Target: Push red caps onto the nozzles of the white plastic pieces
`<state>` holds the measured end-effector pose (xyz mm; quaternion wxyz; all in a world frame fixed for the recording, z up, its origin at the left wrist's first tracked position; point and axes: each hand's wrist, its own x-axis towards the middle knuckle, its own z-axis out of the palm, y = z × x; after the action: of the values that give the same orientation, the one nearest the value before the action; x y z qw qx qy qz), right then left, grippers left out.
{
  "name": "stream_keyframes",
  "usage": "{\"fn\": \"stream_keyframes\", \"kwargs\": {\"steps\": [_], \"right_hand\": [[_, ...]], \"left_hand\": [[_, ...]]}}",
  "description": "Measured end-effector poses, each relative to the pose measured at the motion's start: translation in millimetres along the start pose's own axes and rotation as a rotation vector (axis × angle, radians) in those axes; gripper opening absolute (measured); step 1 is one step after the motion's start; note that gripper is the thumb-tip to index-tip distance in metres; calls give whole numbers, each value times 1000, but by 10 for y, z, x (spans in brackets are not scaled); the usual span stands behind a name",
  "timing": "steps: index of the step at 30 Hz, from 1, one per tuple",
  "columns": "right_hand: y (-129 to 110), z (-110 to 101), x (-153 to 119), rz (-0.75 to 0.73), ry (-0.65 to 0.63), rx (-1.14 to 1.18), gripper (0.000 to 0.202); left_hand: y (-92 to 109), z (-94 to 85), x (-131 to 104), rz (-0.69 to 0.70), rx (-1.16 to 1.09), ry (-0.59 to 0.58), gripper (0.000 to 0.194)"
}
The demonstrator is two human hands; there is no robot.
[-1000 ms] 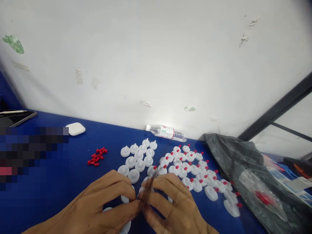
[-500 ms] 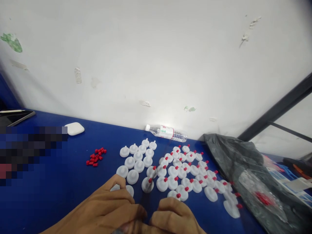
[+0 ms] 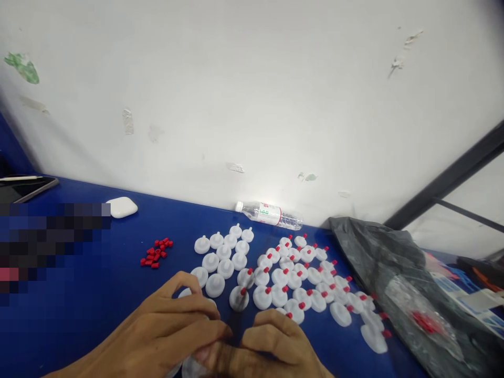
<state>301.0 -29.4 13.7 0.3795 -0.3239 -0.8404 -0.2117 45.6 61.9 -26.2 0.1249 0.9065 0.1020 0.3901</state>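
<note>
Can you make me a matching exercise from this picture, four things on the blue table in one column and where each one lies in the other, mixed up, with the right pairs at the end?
Things:
1. water bottle
2. loose red caps
3. grey plastic bag
4. white earbud case

Places:
A. at the right end of the table
B. a small pile left of the white discs
C. lying on its side against the wall
D. far left, near the blurred patch

Pairs: 1-C, 2-B, 3-A, 4-D
</note>
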Motion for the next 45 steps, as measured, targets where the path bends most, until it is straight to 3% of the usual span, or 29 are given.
{"fn": "stream_keyframes", "kwargs": {"steps": [3, 6, 8, 13, 17, 21, 26, 30, 37, 40, 45], "right_hand": [[42, -54, 136, 23, 10, 27, 26], [95, -67, 169, 85, -44, 65, 21], [127, -52, 147, 129, -78, 92, 23], [160, -46, 101, 192, -155, 73, 13], [157, -96, 139, 250, -190, -14, 43], [161, -61, 124, 115, -198, 11, 23], [179, 70, -16, -30, -280, -41, 42], [186, 68, -33, -15, -243, 18, 37], [167, -24, 90, 134, -111, 105, 16], [169, -31, 94, 129, -118, 100, 22], [184, -44, 92, 76, -149, 96, 24]], "left_hand": [[-34, -213, 144, -12, 130, 89, 52], [-212, -438, 272, 46, 394, 93, 32], [-364, -516, 310, -7, 582, 95, 25], [-636, -476, 239, -157, 874, 56, 36], [-712, -402, 158, -134, 940, 45, 54], [-748, -366, 96, -151, 916, 0, 58], [-840, -375, 14, -158, 877, -39, 59], [-840, -386, 26, -168, 784, -29, 61], [-469, -327, 258, -169, 183, 257, 24], [-301, -339, 304, -91, 68, 215, 19], [-129, -373, 307, 0, 82, 120, 20]]}}
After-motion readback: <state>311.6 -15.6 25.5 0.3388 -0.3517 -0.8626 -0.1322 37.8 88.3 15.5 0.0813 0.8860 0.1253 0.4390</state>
